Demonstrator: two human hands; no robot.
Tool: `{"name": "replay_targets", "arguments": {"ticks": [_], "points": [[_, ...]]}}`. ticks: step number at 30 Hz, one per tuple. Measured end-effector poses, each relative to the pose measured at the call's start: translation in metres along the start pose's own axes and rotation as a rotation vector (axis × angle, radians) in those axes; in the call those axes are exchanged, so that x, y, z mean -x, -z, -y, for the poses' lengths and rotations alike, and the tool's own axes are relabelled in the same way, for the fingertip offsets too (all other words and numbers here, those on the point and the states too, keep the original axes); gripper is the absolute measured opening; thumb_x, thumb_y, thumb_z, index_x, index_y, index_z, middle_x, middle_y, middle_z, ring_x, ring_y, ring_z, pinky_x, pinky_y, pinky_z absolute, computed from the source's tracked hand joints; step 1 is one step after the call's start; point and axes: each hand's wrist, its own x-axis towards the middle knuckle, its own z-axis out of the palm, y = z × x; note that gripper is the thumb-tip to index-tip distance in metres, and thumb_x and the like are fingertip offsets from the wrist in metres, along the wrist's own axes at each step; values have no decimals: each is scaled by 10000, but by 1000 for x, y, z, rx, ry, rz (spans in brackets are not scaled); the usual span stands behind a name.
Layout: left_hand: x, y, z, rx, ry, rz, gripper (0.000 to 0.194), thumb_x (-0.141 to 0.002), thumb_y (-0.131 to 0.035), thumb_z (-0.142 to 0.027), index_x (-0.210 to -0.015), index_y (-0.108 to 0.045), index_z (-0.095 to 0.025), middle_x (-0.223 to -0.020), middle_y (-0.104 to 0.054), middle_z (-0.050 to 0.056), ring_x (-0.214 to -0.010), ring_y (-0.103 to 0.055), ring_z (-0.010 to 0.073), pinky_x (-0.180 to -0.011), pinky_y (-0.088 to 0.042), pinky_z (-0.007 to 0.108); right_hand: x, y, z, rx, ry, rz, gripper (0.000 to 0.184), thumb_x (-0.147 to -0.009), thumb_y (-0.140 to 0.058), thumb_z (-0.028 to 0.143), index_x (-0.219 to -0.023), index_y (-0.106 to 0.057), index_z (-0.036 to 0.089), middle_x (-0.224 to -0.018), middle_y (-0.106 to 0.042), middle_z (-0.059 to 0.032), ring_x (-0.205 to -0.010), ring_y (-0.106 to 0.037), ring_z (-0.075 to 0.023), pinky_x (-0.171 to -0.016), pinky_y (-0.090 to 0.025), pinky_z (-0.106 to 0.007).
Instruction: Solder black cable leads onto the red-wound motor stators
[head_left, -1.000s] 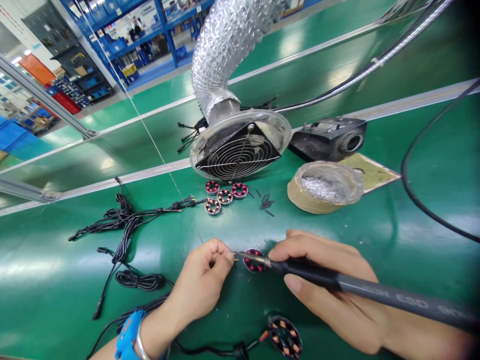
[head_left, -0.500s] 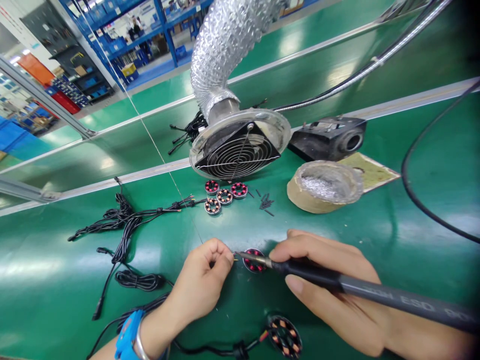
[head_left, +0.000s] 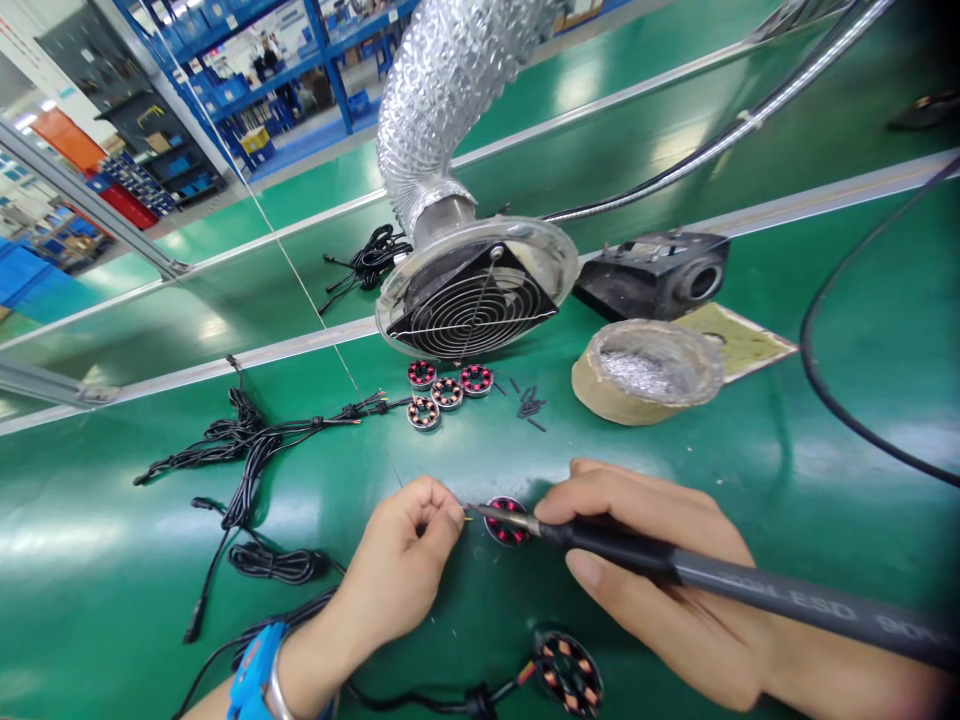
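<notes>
My left hand is closed in a pinch at the middle of the bench, with a thin wire poking out between thumb and forefinger. A soldering iron lies in the closed fingers of my right hand. Its metal tip points left and meets the wire ends at my left fingertips; whether it touches them is too small to tell. Under the tip lies a ring-shaped motor stator with red windings. Nearer me, a larger stator with copper windings has a black cable running from it.
Several small stators and short black tubes lie below a fume extractor fan on a silver duct. Black cables spread at left. At right stand a soldering iron holder and a tan bowl.
The whole view has shifted very slightly. Both hands, the soldering iron and the wire keep the same places relative to each other.
</notes>
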Motion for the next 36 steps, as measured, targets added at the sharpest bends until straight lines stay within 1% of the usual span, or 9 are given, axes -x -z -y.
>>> {"name": "replay_targets", "arguments": {"ticks": [7,14,19,22,24,28,30,33,36], "points": [[1,0,0,-7,-1,0,262,-933,-476,-372,-743,-473,-192,-605,-344,-72,-562,-285,103,-513,-239,227,2,-1,-2,-3,-4,-16,119,-840,-488,152,-903,-562,220,-610,-518,33,-511,-479,-127,-500,-395,-270],[0,1,0,-6,-1,3,249,-930,-474,-360,-748,-473,-190,-607,-348,-74,-565,-288,101,-521,-245,226,8,-5,-11,-49,28,-77,160,-837,-522,162,-969,-593,218,-678,-580,5,-541,-514,-145,-501,-405,-288],[1,1,-1,11,-1,10,247,-918,-481,-359,-738,-467,-191,-602,-342,-76,-559,-276,99,-516,-235,230,6,-7,-13,-34,82,-135,290,-860,-543,134,-1130,-596,224,-766,-644,-3,-596,-597,-137,-535,-484,-259],[2,2,0,38,8,35,259,-923,-474,-382,-746,-463,-194,-594,-325,-81,-547,-260,98,-505,-225,231,5,-12,-13,12,86,-141,369,-906,-520,91,-1237,-563,246,-720,-649,35,-542,-610,-101,-536,-511,-213],[1,2,1,46,6,46,266,-927,-470,-392,-750,-459,-195,-593,-317,-83,-544,-253,99,-501,-221,232,4,-16,-13,23,107,-116,361,-918,-514,62,-1222,-574,248,-726,-669,44,-547,-629,-86,-552,-523,-192],[1,3,2,19,-24,22,271,-937,-462,-393,-755,-462,-193,-612,-332,-76,-567,-275,103,-519,-246,231,6,-20,-14,6,181,-71,307,-906,-528,38,-1140,-601,223,-843,-721,3,-633,-662,-105,-591,-534,-215],[1,3,2,2,-32,6,271,-942,-457,-393,-761,-462,-192,-624,-347,-71,-582,-292,107,-533,-260,232,7,-20,-15,13,173,-51,288,-919,-519,86,-1166,-597,212,-774,-685,3,-583,-616,-116,-545,-501,-238],[1,3,2,-5,-33,11,282,-948,-451,-404,-760,-457,-193,-623,-354,-70,-583,-302,108,-536,-265,234,10,-16,-16,48,168,-31,321,-938,-494,164,-1245,-582,198,-643,-555,25,-521,-520,-127,-492,-423,-261],[2,3,3,-10,-38,23,286,-948,-456,-410,-761,-463,-193,-616,-355,-71,-578,-306,106,-535,-264,235,11,-11,-12,81,216,-30,350,-938,-467,191,-1267,-587,184,-650,-516,12,-533,-495,-136,-496,-403,-274]]}}
